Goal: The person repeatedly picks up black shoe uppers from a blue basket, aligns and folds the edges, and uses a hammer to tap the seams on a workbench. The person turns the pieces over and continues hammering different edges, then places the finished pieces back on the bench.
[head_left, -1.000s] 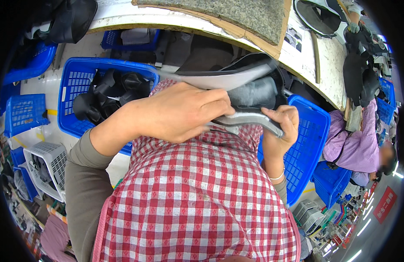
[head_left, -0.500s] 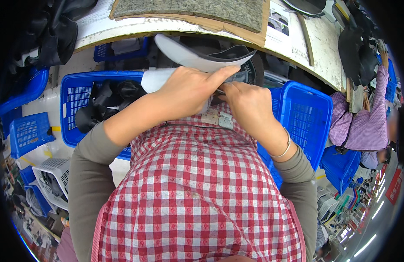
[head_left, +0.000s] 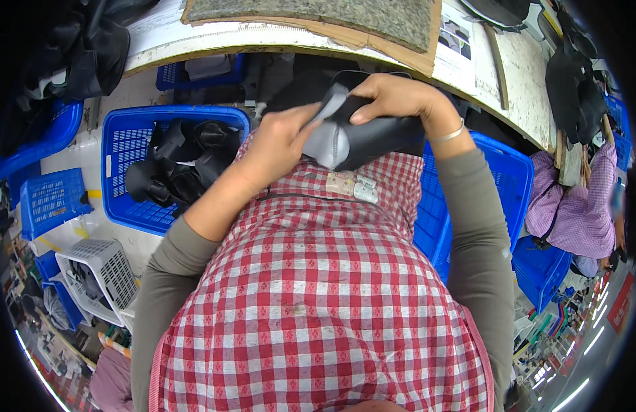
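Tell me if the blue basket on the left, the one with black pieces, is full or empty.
Neither; partly filled. Black pieces lie heaped inside the blue basket, while bare mesh wall shows along its left side.

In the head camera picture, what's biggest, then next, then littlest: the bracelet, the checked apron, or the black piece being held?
1. Checked apron
2. Black piece, partly covered
3. Bracelet, just a thin band

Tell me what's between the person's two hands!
In the head view, a black-and-grey piece lies between the left hand and the right hand, and both touch it.
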{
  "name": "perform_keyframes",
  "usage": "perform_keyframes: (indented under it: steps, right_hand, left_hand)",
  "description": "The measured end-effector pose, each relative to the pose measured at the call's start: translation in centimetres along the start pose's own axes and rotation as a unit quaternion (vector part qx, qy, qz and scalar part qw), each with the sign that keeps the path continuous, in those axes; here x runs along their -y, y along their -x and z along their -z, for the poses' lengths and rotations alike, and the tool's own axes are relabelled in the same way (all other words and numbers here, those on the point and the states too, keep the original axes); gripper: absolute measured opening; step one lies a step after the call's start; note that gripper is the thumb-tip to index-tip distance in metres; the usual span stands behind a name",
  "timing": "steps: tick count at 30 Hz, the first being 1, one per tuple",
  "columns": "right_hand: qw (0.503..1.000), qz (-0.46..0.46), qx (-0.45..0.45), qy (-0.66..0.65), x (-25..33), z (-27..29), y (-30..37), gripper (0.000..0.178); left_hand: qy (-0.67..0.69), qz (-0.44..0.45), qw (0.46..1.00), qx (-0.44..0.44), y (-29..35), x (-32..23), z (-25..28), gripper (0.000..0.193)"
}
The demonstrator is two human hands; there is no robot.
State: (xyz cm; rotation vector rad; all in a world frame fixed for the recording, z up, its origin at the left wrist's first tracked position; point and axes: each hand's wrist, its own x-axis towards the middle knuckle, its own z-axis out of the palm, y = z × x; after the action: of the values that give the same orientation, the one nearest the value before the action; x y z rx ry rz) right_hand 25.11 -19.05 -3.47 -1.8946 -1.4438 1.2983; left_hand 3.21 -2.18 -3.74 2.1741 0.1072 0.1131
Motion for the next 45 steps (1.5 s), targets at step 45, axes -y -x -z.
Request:
perform_keyframes:
  steps: [45]
  right_hand:
    - [0.949,-0.024,-0.295,0.110,5.0,-6.1,4.7,0.026]
  left_hand:
    - [0.366,0.165,0.907,0.130,-2.4,2.0,-0.6,0.021]
